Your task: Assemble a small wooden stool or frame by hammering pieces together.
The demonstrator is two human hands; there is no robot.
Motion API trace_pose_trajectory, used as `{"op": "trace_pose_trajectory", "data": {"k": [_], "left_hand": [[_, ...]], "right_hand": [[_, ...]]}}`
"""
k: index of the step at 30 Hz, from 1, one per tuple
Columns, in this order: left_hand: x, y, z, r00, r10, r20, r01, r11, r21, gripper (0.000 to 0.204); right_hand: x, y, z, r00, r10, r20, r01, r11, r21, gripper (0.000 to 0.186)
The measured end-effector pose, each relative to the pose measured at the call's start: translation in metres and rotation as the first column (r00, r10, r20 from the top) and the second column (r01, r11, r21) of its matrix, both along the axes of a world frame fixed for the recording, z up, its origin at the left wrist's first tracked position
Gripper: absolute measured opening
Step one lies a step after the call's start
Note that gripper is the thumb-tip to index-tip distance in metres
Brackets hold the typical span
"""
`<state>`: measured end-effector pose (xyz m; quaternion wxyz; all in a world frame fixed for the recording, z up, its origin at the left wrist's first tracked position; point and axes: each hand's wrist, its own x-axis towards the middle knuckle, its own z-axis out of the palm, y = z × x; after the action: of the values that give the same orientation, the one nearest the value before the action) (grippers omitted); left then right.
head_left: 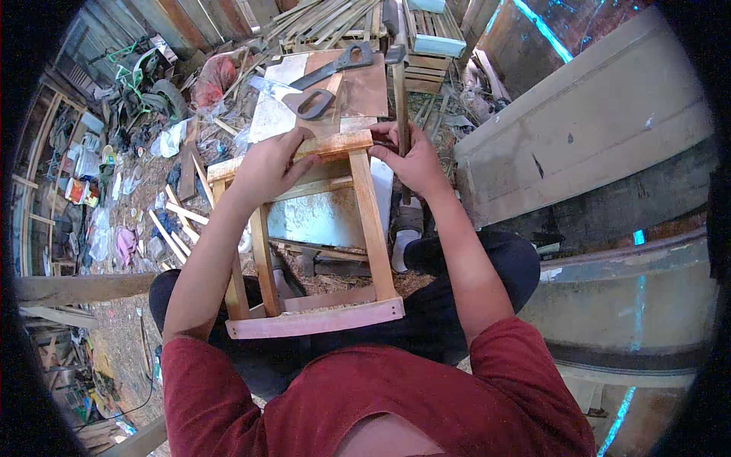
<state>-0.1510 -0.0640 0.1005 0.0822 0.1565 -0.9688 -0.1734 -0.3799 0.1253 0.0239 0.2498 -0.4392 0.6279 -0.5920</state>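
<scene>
A small wooden frame (371, 228), built of pale slats like a stool or little crate, stands tilted between my legs. My left hand (276, 164) grips its far top rail (335, 145), fingers curled over the edge. At the far right corner of that rail, my right hand (411, 158) is closed round the wooden handle of a hammer (400, 95). The hammer stands nearly upright, its dark head pointing away from me. My right thumb lies close to the frame's corner; whether the fingertips also pinch something small is hidden.
Beyond the frame, two handsaws (333, 67) (308, 104) lie on a board-topped work surface (365, 91). Wood strips (327, 23) and a slatted crate (434, 46) are behind. A large panel (586, 114) leans at right. Scraps and rubbish (129, 179) litter the left floor.
</scene>
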Motion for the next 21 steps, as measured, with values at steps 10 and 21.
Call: {"op": "trace_pose_trajectory", "data": {"k": [10, 21], "left_hand": [[0.000, 0.002, -0.009, 0.994, -0.017, -0.104, 0.010, 0.998, -0.069, 0.038], [0.002, 0.003, -0.016, 0.997, 0.021, -0.080, -0.029, 0.994, -0.106, 0.036]], "right_hand": [[0.001, -0.005, -0.004, 1.000, -0.006, 0.028, 0.009, 0.996, -0.086, 0.038], [0.008, 0.000, 0.007, 0.986, -0.073, -0.151, 0.073, 0.997, -0.009, 0.037]]}}
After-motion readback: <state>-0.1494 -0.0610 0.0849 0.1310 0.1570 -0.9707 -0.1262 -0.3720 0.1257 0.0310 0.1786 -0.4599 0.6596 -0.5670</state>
